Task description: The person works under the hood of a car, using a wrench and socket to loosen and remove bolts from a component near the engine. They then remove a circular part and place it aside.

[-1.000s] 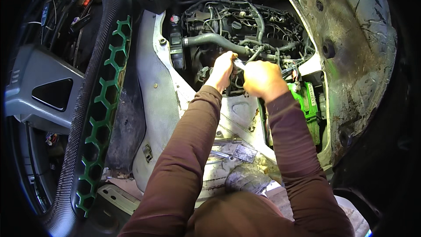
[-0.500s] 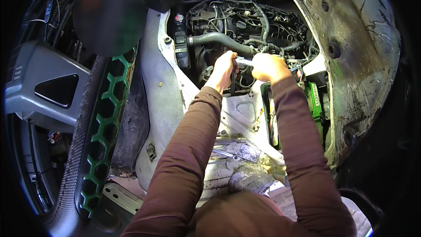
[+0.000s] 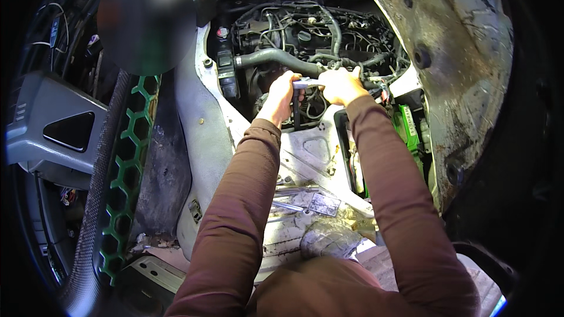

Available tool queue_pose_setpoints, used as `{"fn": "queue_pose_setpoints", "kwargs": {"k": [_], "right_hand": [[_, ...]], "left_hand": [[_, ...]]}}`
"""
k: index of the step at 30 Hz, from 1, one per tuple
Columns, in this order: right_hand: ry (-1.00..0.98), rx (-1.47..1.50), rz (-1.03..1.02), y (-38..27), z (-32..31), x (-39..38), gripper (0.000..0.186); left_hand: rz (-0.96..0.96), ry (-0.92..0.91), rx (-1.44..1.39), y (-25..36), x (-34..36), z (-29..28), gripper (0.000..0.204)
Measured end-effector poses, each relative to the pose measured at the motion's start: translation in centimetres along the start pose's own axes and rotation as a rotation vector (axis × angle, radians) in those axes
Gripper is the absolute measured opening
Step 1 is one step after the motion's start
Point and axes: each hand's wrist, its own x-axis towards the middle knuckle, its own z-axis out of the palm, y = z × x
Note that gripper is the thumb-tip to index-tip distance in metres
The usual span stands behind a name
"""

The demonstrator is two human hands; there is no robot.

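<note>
1. An open engine bay [image 3: 305, 29] is seen beyond the fingers of both hands, packed with dark hoses, wiring and metal parts.
2. A rusted, dirt-caked panel [image 3: 458, 64] is seen well to the right of the right hand's fingers, curving down the right side of the view.
3. A steering wheel [image 3: 100, 199] with a green honeycomb-patterned cover is found far to the left of the left hand's fingers, and below them.
4. A pale metal floor panel [image 3: 311, 152] is seen just below both sets of fingers, with loose tools and scraps lying on it nearer the body.
5. A thick grey hose [image 3: 276, 58] is seen just above the left hand's fingers, running across the engine.
6. A green-topped battery [image 3: 408, 129] is seen below and to the right of the right hand's fingers.
7. The left hand [image 3: 281, 97] is curled shut, its fingers wrapped around one end of a metal tool.
8. The right hand [image 3: 339, 85] is closed over the tool's other end, with the fingers pressed together.
9. The metal tool [image 3: 306, 84], short and silver, is held level between the two sets of fingers, touched by both, over the engine's near edge.
</note>
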Motion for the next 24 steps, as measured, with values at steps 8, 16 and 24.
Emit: {"fn": "queue_pose_setpoints", "kwargs": {"k": [8,16,24], "right_hand": [[0.344,-0.062,-0.115,-7.6,0.1,-4.1,0.018],[0.148,-0.061,0.24,0.4,3.0,0.2,0.029],[0.25,-0.103,-0.071,-4.0,0.3,-3.1,0.022]], "left_hand": [[0.089,-0.021,-0.132,-1.7,3.6,-3.5,0.031],[-0.018,-0.044,0.037,0.1,-0.6,1.9,0.027],[-0.037,-0.018,-0.022,0.0,0.1,-1.7,0.03]]}}
